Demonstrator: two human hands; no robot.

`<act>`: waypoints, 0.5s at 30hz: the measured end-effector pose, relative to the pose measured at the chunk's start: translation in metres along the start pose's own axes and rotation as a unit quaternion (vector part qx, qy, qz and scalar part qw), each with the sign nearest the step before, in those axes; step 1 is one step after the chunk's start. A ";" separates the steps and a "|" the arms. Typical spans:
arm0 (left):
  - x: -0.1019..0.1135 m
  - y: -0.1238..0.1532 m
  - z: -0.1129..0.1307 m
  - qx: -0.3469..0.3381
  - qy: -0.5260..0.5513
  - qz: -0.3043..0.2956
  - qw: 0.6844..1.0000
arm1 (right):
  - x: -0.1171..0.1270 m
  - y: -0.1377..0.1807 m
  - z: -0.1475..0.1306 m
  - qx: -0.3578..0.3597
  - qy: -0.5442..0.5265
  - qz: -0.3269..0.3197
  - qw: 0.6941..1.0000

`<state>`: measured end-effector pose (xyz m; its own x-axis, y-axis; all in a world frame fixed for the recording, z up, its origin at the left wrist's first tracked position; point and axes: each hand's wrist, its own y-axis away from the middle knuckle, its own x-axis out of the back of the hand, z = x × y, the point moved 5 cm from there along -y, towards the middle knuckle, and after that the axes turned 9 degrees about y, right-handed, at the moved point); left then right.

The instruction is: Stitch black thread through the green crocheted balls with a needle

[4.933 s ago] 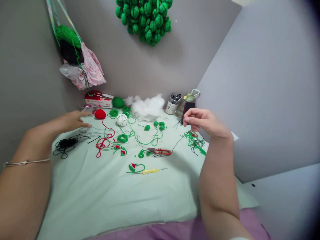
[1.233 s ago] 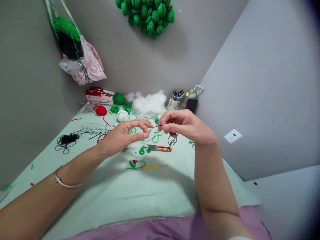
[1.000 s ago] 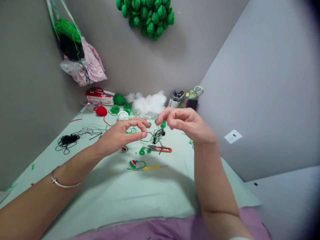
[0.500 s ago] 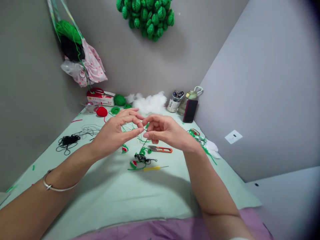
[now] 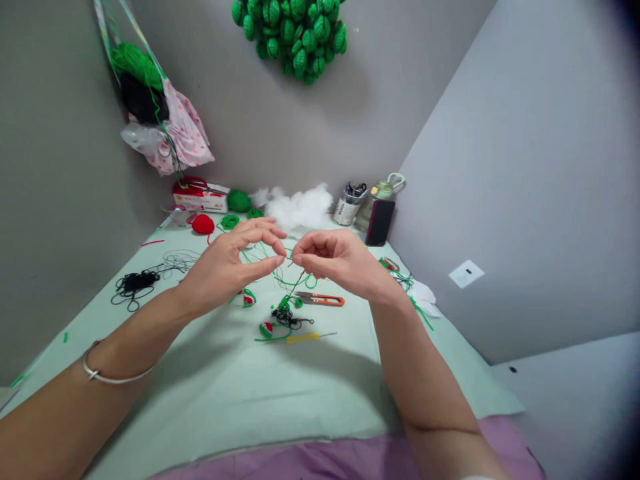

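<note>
My left hand is raised over the table, thumb and index fingertip pinched together. Whatever lies in that pinch is too small to make out. Just across a narrow gap, my right hand pinches a strand of black yarn, with a short dark bit showing between the two hands. The strand runs down to a small tangle of black yarn. Close by lie orange-handled thread snips, a yellow-handled crochet hook and small red-and-green crocheted pieces.
White stuffing, a red yarn ball and a green yarn ball sit along the back. A phone leans against a bottle beside a pen cup. Loose black yarn lies left. Green crocheted pieces hang above.
My right hand has drawn slightly away from the left, its fingers now closed closer together. The black strand beneath it has shifted a little right. My left hand has barely moved.
</note>
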<state>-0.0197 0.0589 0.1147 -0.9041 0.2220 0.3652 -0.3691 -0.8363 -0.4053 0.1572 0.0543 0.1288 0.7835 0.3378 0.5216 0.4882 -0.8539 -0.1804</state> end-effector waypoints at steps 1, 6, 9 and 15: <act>-0.001 0.000 0.000 -0.001 0.001 -0.002 1.000 | -0.001 0.000 0.000 0.002 0.002 -0.001 1.000; -0.006 0.001 -0.001 0.006 0.008 0.000 1.000 | -0.002 0.000 -0.003 0.014 0.003 0.001 1.000; -0.008 0.001 -0.004 0.006 0.015 -0.005 1.000 | -0.004 0.000 -0.003 0.021 -0.004 -0.002 1.000; -0.009 0.001 -0.009 0.012 0.037 -0.009 0.999 | -0.008 0.001 -0.001 0.016 0.001 -0.001 1.000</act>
<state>-0.0137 0.0608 0.1039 -0.9112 0.2728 0.3086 -0.3807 -0.8439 -0.3781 0.1514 0.0509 0.1252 0.7824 0.3384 0.5228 0.5016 -0.8400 -0.2069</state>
